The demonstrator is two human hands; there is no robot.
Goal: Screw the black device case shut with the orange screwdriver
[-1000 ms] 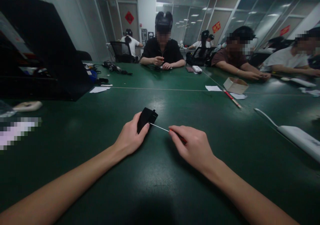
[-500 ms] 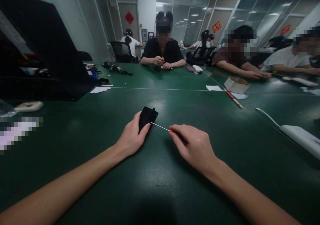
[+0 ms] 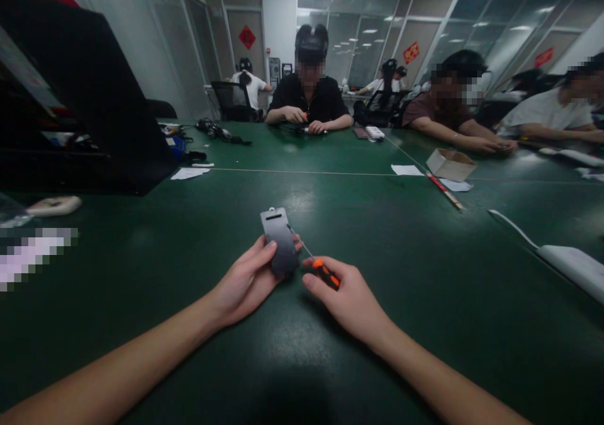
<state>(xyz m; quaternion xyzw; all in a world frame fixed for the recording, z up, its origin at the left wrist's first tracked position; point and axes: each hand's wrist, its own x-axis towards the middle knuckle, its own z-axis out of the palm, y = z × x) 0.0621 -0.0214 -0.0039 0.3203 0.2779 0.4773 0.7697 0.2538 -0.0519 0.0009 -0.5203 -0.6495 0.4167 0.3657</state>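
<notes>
My left hand (image 3: pixel 252 277) grips a flat, dark grey rectangular device (image 3: pixel 279 239), thumb across its face and fingers behind. A dark slot shows near the device's far end, with a small light-coloured bit at its top edge. In my right hand (image 3: pixel 352 296) is a screwdriver (image 3: pixel 325 272) with an orange and black handle and a thin metal shaft. The shaft points up and left, its tip at the device's right edge; whether it touches I cannot tell. Both hands are above the green table (image 3: pixel 212 368).
A large black box-like panel (image 3: pixel 117 116) stands at the left. White power strip (image 3: pixel 576 264) with a cable lies at the right. Farther off are an open cardboard box (image 3: pixel 450 164), a red stick (image 3: pixel 443 192), papers (image 3: pixel 189 172) and black cables (image 3: pixel 221 131). Several people sit around the table.
The left hand has turned the device so that its grey slotted face shows instead of the black one. My right hand has shifted slightly left and down, and the screwdriver now points more steeply upward.
</notes>
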